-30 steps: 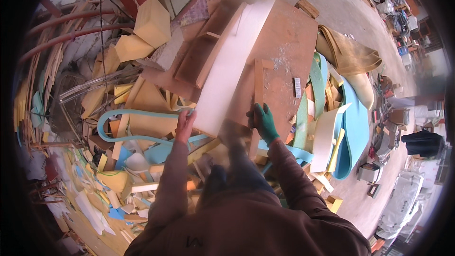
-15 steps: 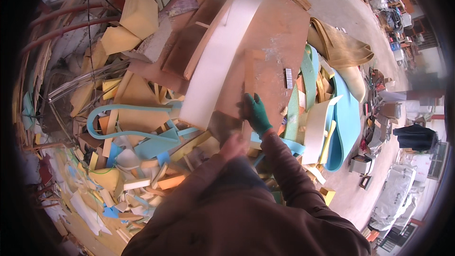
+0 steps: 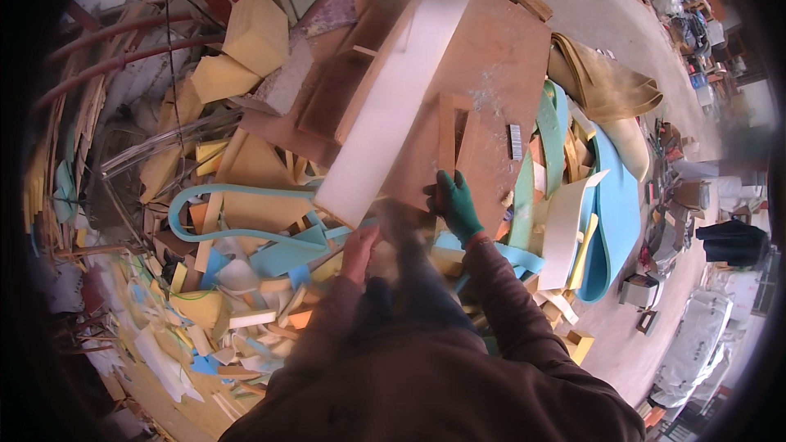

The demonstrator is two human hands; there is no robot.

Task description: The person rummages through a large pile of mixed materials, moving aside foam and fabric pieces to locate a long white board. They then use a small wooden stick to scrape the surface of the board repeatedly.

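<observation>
My right hand (image 3: 456,206), in a green glove, is closed on the near end of a narrow wooden frame (image 3: 447,133). The frame lies lengthwise away from me over a brown board surface (image 3: 499,57), and a slot shows between its two long sides. My bare left hand (image 3: 359,252) is beside the near end of a long white board (image 3: 377,135), apart from the frame. Its fingers are curled together, and whatever they hold, if anything, is hidden. Right of the frame, a small grey ridged strip (image 3: 515,142) rests on the brown surface.
Foam and wood offcuts (image 3: 246,319) are heaped at the lower left, below a looped blue foam strip (image 3: 221,188). Yellow foam blocks (image 3: 255,29) stand at the far left. Blue foam sheets (image 3: 610,213) and a folded tan cloth (image 3: 602,82) lie along the right side.
My left hand has moved left, away from the frame's near end. The frame has turned so that its slot shows, with my right hand still on it. The whole view has shifted slightly.
</observation>
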